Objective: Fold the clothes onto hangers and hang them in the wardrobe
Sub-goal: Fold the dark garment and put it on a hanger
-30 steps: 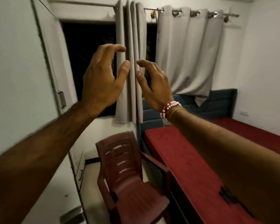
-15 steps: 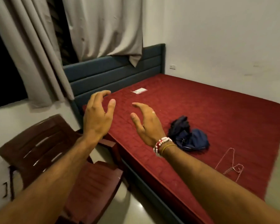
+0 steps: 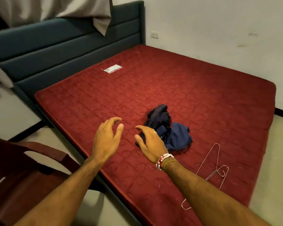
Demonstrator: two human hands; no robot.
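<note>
Both hands hover over the red mattress [image 3: 203,95] at the centre of the frame. The left hand [image 3: 104,141] and the right hand [image 3: 151,144] have loosely curved fingers and grasp nothing. The dark blue clothes [image 3: 171,132] lie in a crumpled heap on the mattress just right of centre. The right hand covers the heap's near-left edge, so whether it touches the cloth cannot be told, nor what garments these are. Thin wire hangers [image 3: 214,167] lie on the mattress at lower right, overlapping. The right forearm hides part of them, and their number is unclear. A small pale packet [image 3: 112,69] near the dark headboard [image 3: 64,44] is too small to read. A brown chair [image 3: 23,168] at lower left and a grey curtain [image 3: 72,8] at the top are cut off by the frame.
</note>
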